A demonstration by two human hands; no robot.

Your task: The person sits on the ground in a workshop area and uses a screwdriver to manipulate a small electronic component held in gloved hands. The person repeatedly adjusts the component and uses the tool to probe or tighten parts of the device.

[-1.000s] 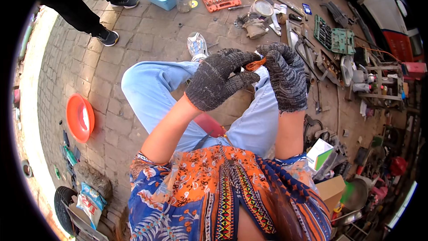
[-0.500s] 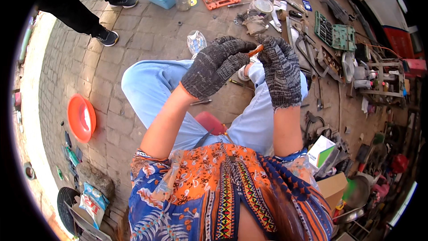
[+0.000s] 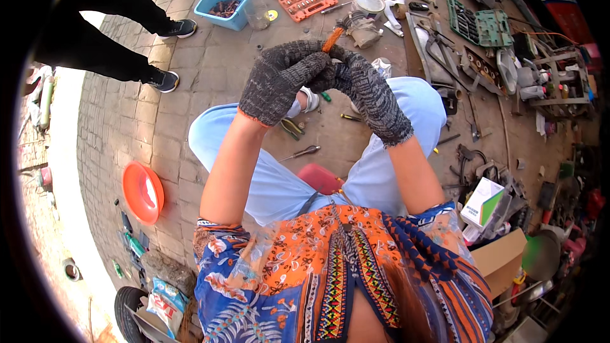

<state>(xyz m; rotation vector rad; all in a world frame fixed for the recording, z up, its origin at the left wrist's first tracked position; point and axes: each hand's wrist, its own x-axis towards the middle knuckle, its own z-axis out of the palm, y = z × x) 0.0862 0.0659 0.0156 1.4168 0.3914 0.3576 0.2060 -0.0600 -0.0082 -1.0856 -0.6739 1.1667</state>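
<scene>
Both my hands wear dark grey knit gloves and meet above the ground beyond my knees. My left hand (image 3: pixel 276 86) is closed, its fingertips pinching the lower end of a short orange-brown strip (image 3: pixel 332 39) with a darker tip. My right hand (image 3: pixel 376 98) is closed against the same end from the other side; its fingertips are partly hidden. The strip points up and away, and its exact kind is unclear. Below my hands lie pliers (image 3: pixel 292 128) and a thin tool with a dark handle (image 3: pixel 306 151).
A blue basin (image 3: pixel 221 18) and an orange socket set (image 3: pixel 305 0) lie ahead. To the right are a green tool case (image 3: pixel 478 25) and metal parts. At left are an orange basin (image 3: pixel 142 193) and a standing person's legs (image 3: pixel 108 38). A red stool (image 3: pixel 319 178) shows between my legs.
My hands have drawn closer together and tilted inward. The strip has swung from nearly level to pointing upward and shows more of its length. The view has shifted, and the person's legs appear further in.
</scene>
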